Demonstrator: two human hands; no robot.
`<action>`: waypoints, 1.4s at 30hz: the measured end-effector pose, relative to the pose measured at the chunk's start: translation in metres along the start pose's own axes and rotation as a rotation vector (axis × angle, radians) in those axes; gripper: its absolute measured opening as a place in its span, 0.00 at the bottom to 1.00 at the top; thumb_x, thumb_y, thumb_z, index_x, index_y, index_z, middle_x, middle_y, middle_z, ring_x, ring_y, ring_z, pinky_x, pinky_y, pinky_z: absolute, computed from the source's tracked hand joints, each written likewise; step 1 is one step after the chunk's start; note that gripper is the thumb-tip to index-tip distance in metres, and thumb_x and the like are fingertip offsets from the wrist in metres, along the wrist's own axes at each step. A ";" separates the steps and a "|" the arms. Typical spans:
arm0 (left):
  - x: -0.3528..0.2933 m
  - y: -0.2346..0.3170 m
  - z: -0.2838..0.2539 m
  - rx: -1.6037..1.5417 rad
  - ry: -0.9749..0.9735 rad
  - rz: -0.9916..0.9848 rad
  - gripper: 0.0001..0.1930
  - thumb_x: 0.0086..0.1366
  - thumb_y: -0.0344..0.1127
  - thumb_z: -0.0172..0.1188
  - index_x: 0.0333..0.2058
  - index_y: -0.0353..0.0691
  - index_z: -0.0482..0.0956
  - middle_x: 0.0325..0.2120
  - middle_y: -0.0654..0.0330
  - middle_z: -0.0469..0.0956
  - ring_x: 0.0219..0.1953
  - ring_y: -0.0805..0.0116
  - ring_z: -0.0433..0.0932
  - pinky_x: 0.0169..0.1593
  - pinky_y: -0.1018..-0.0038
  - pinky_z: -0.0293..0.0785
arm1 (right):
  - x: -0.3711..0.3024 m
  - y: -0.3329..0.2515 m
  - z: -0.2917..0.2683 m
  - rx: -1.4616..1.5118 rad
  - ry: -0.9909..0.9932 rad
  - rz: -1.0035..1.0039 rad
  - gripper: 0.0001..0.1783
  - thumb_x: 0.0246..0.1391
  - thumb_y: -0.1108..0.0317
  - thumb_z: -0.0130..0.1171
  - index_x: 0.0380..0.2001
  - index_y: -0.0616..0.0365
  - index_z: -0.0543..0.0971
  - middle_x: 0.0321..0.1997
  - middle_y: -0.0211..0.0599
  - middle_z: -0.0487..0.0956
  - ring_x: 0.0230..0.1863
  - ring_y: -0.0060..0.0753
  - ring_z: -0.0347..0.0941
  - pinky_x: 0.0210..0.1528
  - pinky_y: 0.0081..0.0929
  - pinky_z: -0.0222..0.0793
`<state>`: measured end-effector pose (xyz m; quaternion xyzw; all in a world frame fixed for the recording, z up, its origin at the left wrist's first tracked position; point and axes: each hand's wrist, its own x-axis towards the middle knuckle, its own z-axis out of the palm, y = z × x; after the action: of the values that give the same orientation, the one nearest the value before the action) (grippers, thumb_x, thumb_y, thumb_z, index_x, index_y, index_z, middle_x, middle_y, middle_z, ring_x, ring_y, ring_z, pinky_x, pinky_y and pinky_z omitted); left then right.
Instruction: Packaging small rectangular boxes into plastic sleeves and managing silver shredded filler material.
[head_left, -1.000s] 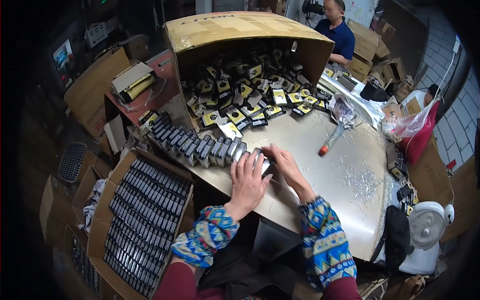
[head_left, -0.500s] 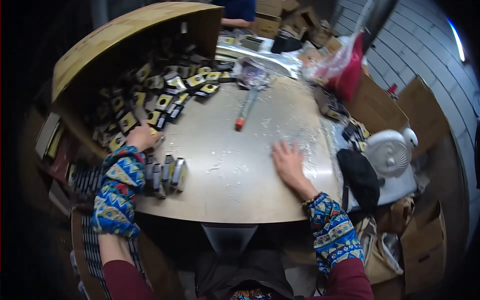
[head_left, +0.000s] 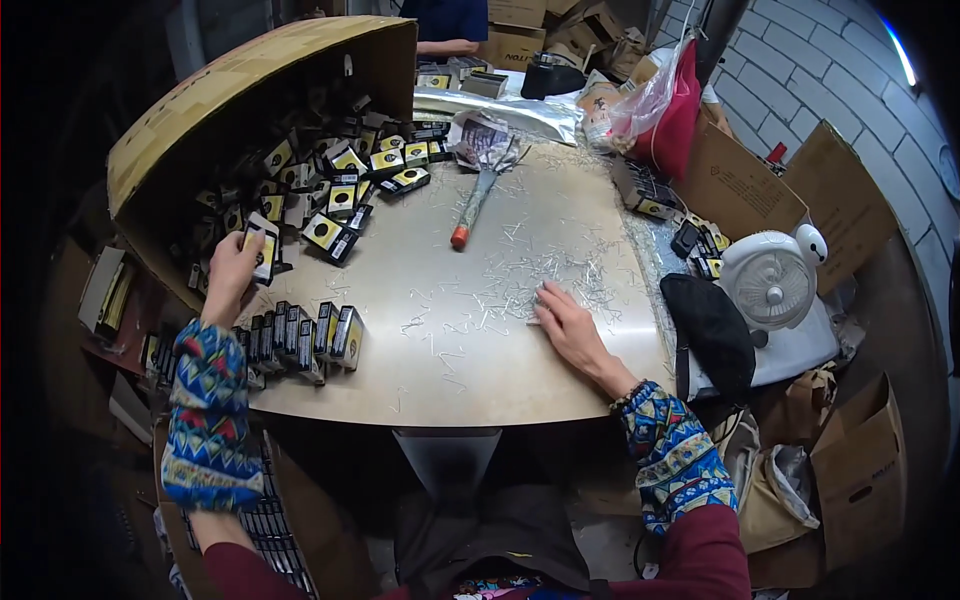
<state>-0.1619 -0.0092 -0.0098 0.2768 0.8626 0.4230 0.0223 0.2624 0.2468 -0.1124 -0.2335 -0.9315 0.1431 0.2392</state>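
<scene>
My left hand [head_left: 231, 275] grips a small black, yellow and white box [head_left: 266, 247] at the mouth of a large tipped carton [head_left: 262, 62]. A loose heap of like boxes [head_left: 329, 233] spills from that carton onto the table. Below my left hand, several boxes stand upright in rows [head_left: 301, 338] along the near left edge. My right hand [head_left: 572, 328] rests on the tabletop with its fingertips at a scatter of thin, clear or silvery slivers [head_left: 520, 278]. Its fingers are slightly apart, and nothing visible is held in them.
A long tool with an orange end [head_left: 468, 218] lies mid-table by a crumpled wrapper [head_left: 482, 138]. On the right are a white fan [head_left: 775, 285], a black pouch [head_left: 708, 335] and open cartons [head_left: 738, 190]. A person's arm [head_left: 447, 47] shows at the far side.
My left hand has drawn back left from the heap and now holds up a box. The fingers of my right hand, spread flat before, are closer together at the slivers. The view has shifted slightly.
</scene>
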 end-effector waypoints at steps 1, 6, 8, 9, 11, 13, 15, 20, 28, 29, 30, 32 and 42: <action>-0.011 0.004 -0.014 0.006 0.012 -0.003 0.14 0.63 0.40 0.57 0.37 0.32 0.76 0.25 0.62 0.76 0.28 0.73 0.75 0.32 0.77 0.69 | 0.005 0.001 0.001 -0.047 0.048 -0.009 0.20 0.60 0.63 0.52 0.52 0.61 0.72 0.60 0.56 0.67 0.61 0.60 0.61 0.64 0.46 0.55; -0.102 0.044 -0.014 -0.601 -0.187 -0.242 0.13 0.70 0.44 0.50 0.39 0.41 0.76 0.26 0.68 0.76 0.24 0.82 0.73 0.28 0.84 0.70 | 0.021 0.025 0.001 -0.327 -0.062 0.266 0.25 0.64 0.52 0.42 0.58 0.54 0.68 0.66 0.52 0.61 0.67 0.64 0.51 0.65 0.65 0.42; -0.142 0.020 -0.018 -0.806 -0.246 -0.264 0.16 0.70 0.44 0.48 0.42 0.36 0.75 0.28 0.66 0.77 0.25 0.80 0.75 0.28 0.83 0.73 | 0.024 0.016 0.007 -0.258 -0.098 0.157 0.26 0.64 0.52 0.41 0.59 0.53 0.67 0.67 0.50 0.60 0.66 0.68 0.51 0.63 0.69 0.42; -0.165 0.021 -0.019 -0.879 -0.288 -0.302 0.17 0.70 0.44 0.49 0.45 0.36 0.74 0.31 0.64 0.77 0.29 0.80 0.75 0.31 0.82 0.74 | 0.024 0.014 0.006 -0.287 -0.085 0.220 0.25 0.64 0.52 0.42 0.59 0.54 0.67 0.66 0.50 0.61 0.67 0.68 0.50 0.63 0.70 0.42; -0.206 -0.004 -0.014 -0.949 -0.290 -0.451 0.18 0.69 0.47 0.51 0.45 0.36 0.74 0.33 0.64 0.77 0.33 0.79 0.77 0.34 0.81 0.75 | 0.023 0.003 0.008 -0.300 -0.021 0.199 0.21 0.63 0.59 0.45 0.54 0.58 0.70 0.64 0.50 0.63 0.66 0.65 0.53 0.63 0.62 0.51; -0.237 -0.008 -0.002 -1.034 -0.336 -0.552 0.18 0.68 0.48 0.52 0.43 0.38 0.74 0.28 0.65 0.77 0.24 0.79 0.76 0.24 0.81 0.75 | 0.016 0.003 0.010 -0.137 0.014 0.043 0.18 0.61 0.64 0.48 0.52 0.60 0.71 0.62 0.51 0.65 0.64 0.61 0.57 0.63 0.54 0.55; -0.262 -0.012 0.012 -1.059 -0.355 -0.624 0.17 0.68 0.49 0.52 0.42 0.39 0.74 0.24 0.67 0.76 0.19 0.79 0.75 0.17 0.81 0.73 | 0.010 0.002 0.013 -0.075 0.156 -0.076 0.16 0.55 0.77 0.53 0.48 0.62 0.74 0.57 0.52 0.70 0.59 0.52 0.66 0.60 0.34 0.65; -0.304 -0.026 0.049 -1.118 -0.339 -0.726 0.16 0.68 0.50 0.51 0.40 0.43 0.74 0.20 0.67 0.74 0.16 0.75 0.73 0.15 0.77 0.69 | -0.009 -0.037 0.008 0.145 -0.111 -0.216 0.16 0.59 0.71 0.53 0.50 0.61 0.74 0.58 0.50 0.71 0.61 0.51 0.65 0.62 0.36 0.63; -0.346 -0.029 0.056 -1.279 -0.509 -0.834 0.10 0.71 0.39 0.46 0.48 0.46 0.67 0.43 0.64 0.73 0.45 0.72 0.76 0.44 0.66 0.78 | -0.018 -0.054 0.002 0.186 0.018 -0.150 0.16 0.60 0.68 0.53 0.50 0.62 0.74 0.60 0.52 0.69 0.63 0.51 0.64 0.65 0.37 0.60; -0.352 -0.036 0.061 -1.277 -0.509 -0.845 0.10 0.71 0.39 0.46 0.48 0.46 0.67 0.43 0.64 0.73 0.45 0.72 0.76 0.44 0.66 0.78 | -0.020 -0.047 0.004 0.149 -0.032 -0.148 0.17 0.60 0.69 0.53 0.51 0.62 0.74 0.60 0.53 0.69 0.63 0.51 0.64 0.65 0.36 0.60; -0.357 -0.047 0.068 -1.192 -0.536 -0.825 0.11 0.71 0.38 0.45 0.49 0.46 0.67 0.43 0.63 0.73 0.44 0.72 0.76 0.41 0.65 0.79 | -0.017 -0.049 0.007 0.121 -0.092 -0.149 0.18 0.60 0.69 0.53 0.52 0.62 0.73 0.60 0.54 0.69 0.62 0.52 0.65 0.64 0.35 0.59; -0.372 -0.062 0.079 -1.041 -0.517 -0.856 0.11 0.70 0.35 0.46 0.50 0.45 0.67 0.39 0.62 0.73 0.42 0.73 0.76 0.33 0.74 0.78 | -0.012 -0.054 0.010 0.484 -0.204 0.007 0.20 0.61 0.67 0.52 0.56 0.61 0.72 0.63 0.55 0.66 0.66 0.53 0.59 0.68 0.37 0.52; -0.415 -0.050 0.133 -0.980 -0.698 -0.824 0.11 0.63 0.30 0.56 0.45 0.41 0.71 0.39 0.66 0.76 0.38 0.82 0.72 0.36 0.84 0.69 | -0.039 -0.147 0.056 -0.050 -0.164 -0.232 0.25 0.63 0.57 0.46 0.59 0.56 0.67 0.65 0.57 0.60 0.68 0.57 0.52 0.68 0.51 0.47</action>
<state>0.2028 -0.1441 -0.2133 0.0067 0.5510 0.6050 0.5747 0.2106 0.0936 -0.1192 -0.1178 -0.9720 0.1098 0.1712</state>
